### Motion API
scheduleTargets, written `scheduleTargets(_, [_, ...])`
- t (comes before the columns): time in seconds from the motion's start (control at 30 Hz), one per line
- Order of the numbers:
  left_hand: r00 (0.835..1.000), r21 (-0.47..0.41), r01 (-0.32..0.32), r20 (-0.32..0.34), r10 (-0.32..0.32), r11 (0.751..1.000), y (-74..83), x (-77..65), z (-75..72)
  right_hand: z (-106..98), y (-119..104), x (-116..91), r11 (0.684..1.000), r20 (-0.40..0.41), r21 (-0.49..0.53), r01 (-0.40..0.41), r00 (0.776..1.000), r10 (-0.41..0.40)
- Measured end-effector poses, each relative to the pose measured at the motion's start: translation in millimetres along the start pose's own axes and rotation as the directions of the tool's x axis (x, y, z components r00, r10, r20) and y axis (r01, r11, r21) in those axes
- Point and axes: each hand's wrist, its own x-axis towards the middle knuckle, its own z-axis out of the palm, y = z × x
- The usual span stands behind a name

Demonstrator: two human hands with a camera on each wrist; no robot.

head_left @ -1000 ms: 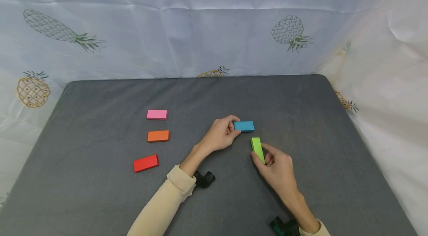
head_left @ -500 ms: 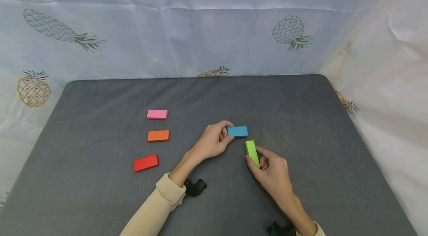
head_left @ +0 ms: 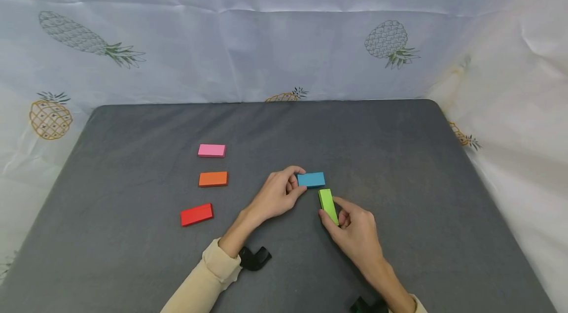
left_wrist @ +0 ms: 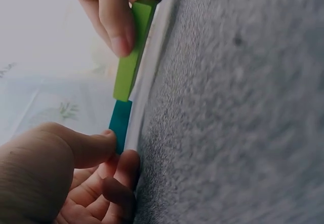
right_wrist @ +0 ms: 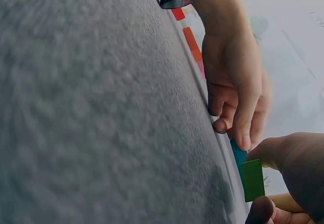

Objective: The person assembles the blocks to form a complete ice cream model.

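Note:
Between thumb and index finger, my left hand (head_left: 278, 192) pinches the left end of a blue rectangular block (head_left: 311, 180), which lies sideways in the head view. My right hand (head_left: 356, 230) grips a lime-green block (head_left: 328, 206) by its long sides, its far end pointing toward the blue block's right end. A small gap separates the two blocks in the head view. The left wrist view has the green block (left_wrist: 135, 51) overlapping the line of the blue block (left_wrist: 120, 125). From the right wrist, the green block's end face (right_wrist: 253, 180) partly covers the blue one.
Left of my hands, a pink block (head_left: 211, 151), an orange block (head_left: 213, 179) and a slightly turned red block (head_left: 196, 215) lie in a column on the grey cloth-covered table (head_left: 399, 155). A pineapple-print curtain (head_left: 266, 47) hangs behind the table's far edge.
Both hands have slid left and toward me, carrying the blue and green blocks along. The gap between those blocks looks slightly smaller. The pink, orange and red blocks stay put; the head view shifted a little.

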Motion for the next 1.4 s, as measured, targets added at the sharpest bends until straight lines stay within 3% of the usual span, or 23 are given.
scheduleTargets(0.6, [1.0, -0.053, -0.015, -0.026, 0.014, 0.998, -2.9, -7.5, 2.1, 12, -8, -8, 1.0, 0.038, 0.005, -0.016, 0.999, 0.015])
scheduleTargets(1.03, [0.999, -0.036, 0.035, -0.01, -0.036, 0.999, -4.7, -5.3, 4.3, 20, -12, -5, 1.0, 0.048, -0.016, -0.021, 0.999, 0.022])
scheduleTargets(1.4, [0.999, -0.009, 0.045, 0.002, -0.045, 0.999, -5.4, -4.1, 5.3, 22, -17, -3, 0.995, 0.094, -0.065, -0.078, 0.992, 0.084])
